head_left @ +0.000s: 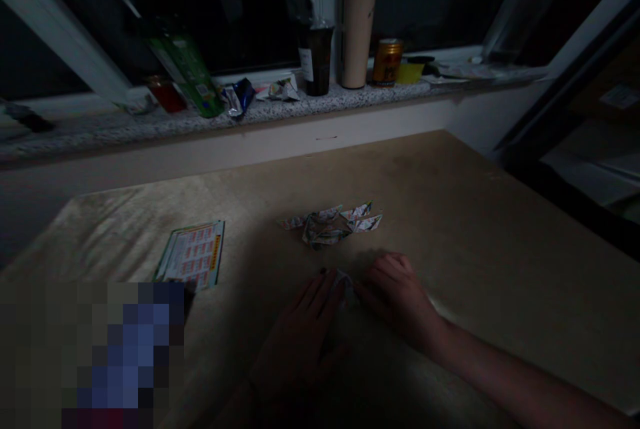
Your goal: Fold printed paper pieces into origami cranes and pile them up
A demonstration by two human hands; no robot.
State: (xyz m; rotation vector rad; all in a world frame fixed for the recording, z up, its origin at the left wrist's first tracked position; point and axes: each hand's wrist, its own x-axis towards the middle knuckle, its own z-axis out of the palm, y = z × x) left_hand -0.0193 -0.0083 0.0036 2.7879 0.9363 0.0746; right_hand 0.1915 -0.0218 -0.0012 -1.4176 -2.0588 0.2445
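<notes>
A small piece of folded paper (345,280) lies on the table between my two hands. My left hand (299,332) rests flat over its left part, fingers stretched out and close together. From the right, my right hand (400,292) has its fingers curled, with the tips at the paper's right edge; the exact pinch is dark. Just beyond my hands sits a group of folded printed-paper pieces (327,234), several of them with pointed, boat-like ends. To the left lies a printed card or sheet (195,256) with rows of red print.
On the granite windowsill (280,111) behind the table (430,182) stand a tilted green bottle (187,72), a dark cup with a straw (316,59), a tall beige cylinder (359,22) and a gold can (388,62). A blurred-out patch covers the lower left.
</notes>
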